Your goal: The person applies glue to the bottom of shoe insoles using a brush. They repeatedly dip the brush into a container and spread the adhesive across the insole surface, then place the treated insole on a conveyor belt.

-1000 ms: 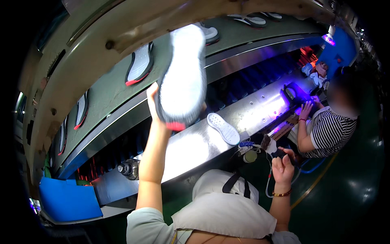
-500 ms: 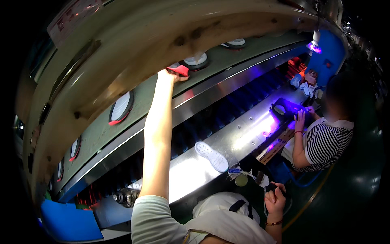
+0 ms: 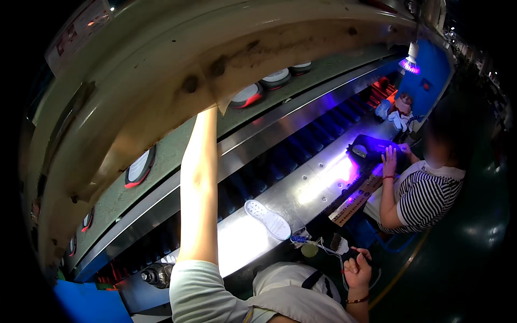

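Observation:
My left forearm (image 3: 199, 177) stretches over the metal ledge to a green conveyor belt; the hand is hidden behind a yellowish translucent flap (image 3: 177, 102). Just right of it a white shoe sole with a red end (image 3: 247, 97) lies on the belt. Beyond that sit a grey-rimmed sole (image 3: 276, 78) and another (image 3: 300, 68). My right hand (image 3: 357, 269), low on the right, is closed around the dark handle of a brush (image 3: 340, 244) with brown bristles. A loose white perforated sole (image 3: 267, 219) rests on the steel ledge between my arms.
A co-worker (image 3: 417, 188) in a striped top sits at the right, hands on a dark object under violet light. A purple-lit lamp (image 3: 411, 60) hangs above. More soles (image 3: 141, 168) lie leftward on the belt. A dark metal fitting (image 3: 156, 275) stands by my left elbow.
My left hand was visible at the red-ended sole; now the flap hides the hand and that sole lies beside the grey-rimmed one. The whole view has shifted slightly. My right hand still grips the brush.

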`<action>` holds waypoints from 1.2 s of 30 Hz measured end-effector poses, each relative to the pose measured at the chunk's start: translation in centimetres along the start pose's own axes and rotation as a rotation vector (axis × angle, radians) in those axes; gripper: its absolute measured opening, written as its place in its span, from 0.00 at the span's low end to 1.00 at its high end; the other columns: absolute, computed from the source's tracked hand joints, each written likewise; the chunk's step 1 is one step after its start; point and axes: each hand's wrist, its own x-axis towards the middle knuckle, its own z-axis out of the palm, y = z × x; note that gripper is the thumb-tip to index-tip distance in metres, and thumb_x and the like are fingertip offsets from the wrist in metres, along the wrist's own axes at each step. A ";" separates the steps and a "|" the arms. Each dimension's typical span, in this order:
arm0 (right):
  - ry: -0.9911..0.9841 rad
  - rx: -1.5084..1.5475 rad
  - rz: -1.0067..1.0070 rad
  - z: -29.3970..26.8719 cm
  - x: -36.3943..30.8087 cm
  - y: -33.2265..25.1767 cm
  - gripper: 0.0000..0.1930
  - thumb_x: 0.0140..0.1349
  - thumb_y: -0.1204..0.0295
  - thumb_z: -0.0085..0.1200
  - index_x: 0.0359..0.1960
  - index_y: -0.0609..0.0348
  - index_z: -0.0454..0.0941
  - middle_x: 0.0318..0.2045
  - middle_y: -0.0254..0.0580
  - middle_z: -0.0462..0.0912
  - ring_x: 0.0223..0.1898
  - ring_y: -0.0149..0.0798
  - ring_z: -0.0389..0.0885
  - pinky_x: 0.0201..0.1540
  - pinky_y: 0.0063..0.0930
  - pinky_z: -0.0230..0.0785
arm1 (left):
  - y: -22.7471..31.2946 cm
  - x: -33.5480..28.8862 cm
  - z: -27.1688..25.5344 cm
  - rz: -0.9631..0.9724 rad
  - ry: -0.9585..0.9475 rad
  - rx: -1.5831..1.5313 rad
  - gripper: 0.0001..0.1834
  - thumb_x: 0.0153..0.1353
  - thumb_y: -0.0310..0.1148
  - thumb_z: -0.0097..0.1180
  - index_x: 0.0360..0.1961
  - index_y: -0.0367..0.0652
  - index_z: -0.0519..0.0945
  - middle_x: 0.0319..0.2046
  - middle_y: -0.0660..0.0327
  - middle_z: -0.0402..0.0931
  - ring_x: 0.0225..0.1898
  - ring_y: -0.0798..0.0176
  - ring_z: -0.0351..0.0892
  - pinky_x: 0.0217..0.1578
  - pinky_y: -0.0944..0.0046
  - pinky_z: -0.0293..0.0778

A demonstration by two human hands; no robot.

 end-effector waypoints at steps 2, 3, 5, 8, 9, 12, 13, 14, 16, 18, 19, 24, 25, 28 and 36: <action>0.022 -0.013 0.022 0.2 0.3 0.1 0.07 0.52 0.79 0.49 0.33 0.62 0.72 0.38 0.54 0.74 0.12 0.25 0.61 0.19 0.17 0.52 | 1.9 -0.7 1.0 0.409 -0.299 0.219 0.28 0.52 0.48 0.44 0.53 0.45 0.61 0.51 0.51 0.61 0.54 0.51 0.58 0.50 0.48 0.57; 0.014 -0.028 0.035 0.4 0.4 0.3 0.07 0.52 0.79 0.49 0.33 0.62 0.72 0.38 0.54 0.74 0.12 0.25 0.61 0.19 0.17 0.53 | 1.9 -0.4 2.3 0.467 -0.456 0.311 0.27 0.53 0.46 0.43 0.53 0.45 0.62 0.51 0.51 0.62 0.54 0.52 0.58 0.50 0.50 0.59; -0.035 -0.063 0.068 0.8 0.7 0.5 0.07 0.51 0.79 0.49 0.33 0.62 0.72 0.38 0.55 0.75 0.12 0.25 0.61 0.20 0.17 0.53 | 1.4 -1.5 4.4 0.484 -0.658 0.707 0.24 0.54 0.44 0.44 0.50 0.44 0.67 0.48 0.51 0.66 0.54 0.52 0.59 0.50 0.58 0.61; -0.115 -0.097 0.075 1.3 0.8 0.9 0.07 0.53 0.78 0.49 0.34 0.61 0.71 0.38 0.52 0.75 0.12 0.24 0.61 0.20 0.17 0.54 | -3.6 -3.5 7.8 0.522 -0.584 1.005 0.25 0.52 0.48 0.46 0.48 0.45 0.69 0.48 0.56 0.67 0.52 0.50 0.60 0.50 0.55 0.58; -0.129 -0.098 0.068 1.2 0.7 0.9 0.06 0.53 0.77 0.49 0.34 0.60 0.71 0.38 0.52 0.75 0.13 0.24 0.61 0.20 0.17 0.54 | -3.3 -3.7 8.3 0.424 -0.648 1.081 0.24 0.51 0.48 0.48 0.46 0.45 0.70 0.46 0.57 0.69 0.50 0.51 0.62 0.48 0.55 0.60; -0.135 -0.110 0.062 0.7 0.1 0.7 0.06 0.54 0.76 0.48 0.34 0.60 0.71 0.39 0.50 0.75 0.13 0.24 0.62 0.20 0.16 0.55 | -1.8 -3.8 8.3 0.494 -0.653 1.216 0.22 0.48 0.48 0.53 0.39 0.45 0.74 0.39 0.59 0.72 0.45 0.54 0.65 0.44 0.57 0.63; -0.117 -0.117 0.055 0.4 -0.3 0.6 0.06 0.54 0.76 0.48 0.34 0.59 0.71 0.39 0.50 0.75 0.13 0.24 0.62 0.20 0.16 0.55 | -1.2 -4.5 7.9 0.530 -0.665 1.147 0.21 0.47 0.48 0.54 0.37 0.44 0.75 0.37 0.59 0.73 0.44 0.54 0.66 0.42 0.57 0.63; -0.096 -0.123 0.047 0.1 -0.6 0.4 0.06 0.54 0.76 0.48 0.34 0.59 0.71 0.39 0.49 0.75 0.13 0.24 0.62 0.20 0.16 0.54 | -0.3 -5.5 7.0 0.566 -0.679 1.078 0.20 0.45 0.47 0.55 0.35 0.44 0.76 0.35 0.59 0.73 0.43 0.54 0.66 0.40 0.57 0.64; -0.060 -0.109 0.040 -0.5 -0.9 0.2 0.06 0.54 0.76 0.48 0.34 0.58 0.71 0.38 0.48 0.75 0.13 0.23 0.61 0.20 0.16 0.54 | 1.1 -7.8 4.9 0.620 -0.617 0.869 0.16 0.43 0.45 0.58 0.27 0.43 0.78 0.29 0.58 0.74 0.39 0.54 0.67 0.35 0.56 0.64; -0.030 -0.077 0.030 -0.8 -1.2 -0.1 0.06 0.54 0.76 0.48 0.34 0.58 0.72 0.38 0.48 0.75 0.13 0.23 0.61 0.20 0.17 0.53 | 2.6 -10.3 1.9 0.438 -0.556 0.572 0.15 0.41 0.43 0.60 0.24 0.43 0.77 0.29 0.58 0.72 0.39 0.54 0.65 0.39 0.58 0.61; -0.017 -0.062 0.033 -0.6 -1.3 -0.2 0.06 0.54 0.76 0.48 0.34 0.58 0.72 0.38 0.47 0.75 0.13 0.23 0.61 0.20 0.16 0.53 | 2.5 -11.9 0.4 0.435 -0.385 0.372 0.14 0.39 0.41 0.63 0.20 0.41 0.76 0.29 0.57 0.69 0.39 0.53 0.63 0.40 0.58 0.60; -0.067 -0.033 0.076 0.6 -0.7 0.4 0.06 0.54 0.75 0.49 0.34 0.58 0.72 0.39 0.46 0.74 0.13 0.22 0.60 0.20 0.16 0.52 | 1.9 -18.3 -2.1 -0.274 0.219 -0.204 0.24 0.50 0.34 0.54 0.47 0.38 0.62 0.51 0.55 0.49 0.48 0.61 0.58 0.51 0.64 0.54; -0.086 -0.032 0.082 0.9 -0.7 0.4 0.06 0.54 0.75 0.48 0.34 0.58 0.72 0.39 0.46 0.74 0.13 0.22 0.60 0.20 0.16 0.52 | 1.4 -18.1 -2.0 -0.455 0.247 -0.373 0.22 0.51 0.33 0.51 0.46 0.38 0.63 0.51 0.53 0.54 0.48 0.58 0.61 0.50 0.60 0.59; -0.158 -0.032 0.085 1.6 -0.6 0.6 0.07 0.54 0.75 0.49 0.35 0.59 0.72 0.39 0.47 0.74 0.15 0.23 0.62 0.21 0.17 0.54 | 1.9 -16.6 -5.4 -1.019 -0.378 -0.956 0.25 0.50 0.32 0.49 0.49 0.36 0.60 0.45 0.49 0.65 0.45 0.50 0.68 0.46 0.47 0.66; -0.267 -0.106 -0.077 2.6 -0.4 0.9 0.14 0.50 0.74 0.55 0.40 0.57 0.71 0.42 0.44 0.73 0.32 0.32 0.71 0.35 0.21 0.63 | 0.2 -23.4 -17.6 -0.865 -0.766 -1.359 0.38 0.48 0.38 0.58 0.57 0.40 0.53 0.52 0.51 0.62 0.53 0.55 0.64 0.51 0.52 0.63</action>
